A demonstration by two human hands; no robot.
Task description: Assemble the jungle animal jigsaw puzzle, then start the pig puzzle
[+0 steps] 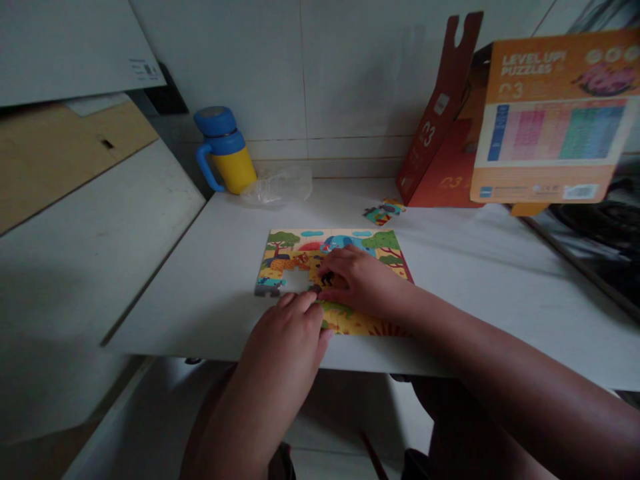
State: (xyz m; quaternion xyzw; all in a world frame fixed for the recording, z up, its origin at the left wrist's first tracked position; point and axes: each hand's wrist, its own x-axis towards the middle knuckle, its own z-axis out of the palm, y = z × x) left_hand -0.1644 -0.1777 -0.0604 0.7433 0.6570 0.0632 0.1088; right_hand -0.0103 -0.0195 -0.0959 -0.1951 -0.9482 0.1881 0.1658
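A colourful jigsaw puzzle [300, 257] with trees and animals lies flat on the white table [475, 287], with a gap near its left middle. My right hand [363, 280] rests on the puzzle, fingers curled and pressed onto a dark piece beside the gap. My left hand [290, 337] lies at the puzzle's near edge, its fingers bent with the tips touching the pieces just below the gap. Two loose puzzle pieces [383, 212] lie apart behind the puzzle.
A yellow and blue flask [225, 152] stands at the back left next to a crumpled clear plastic bag [277, 185]. An orange puzzle box [547, 113] and its red sleeve [440, 113] lean at the back right. A white cabinet top [75, 240] adjoins on the left.
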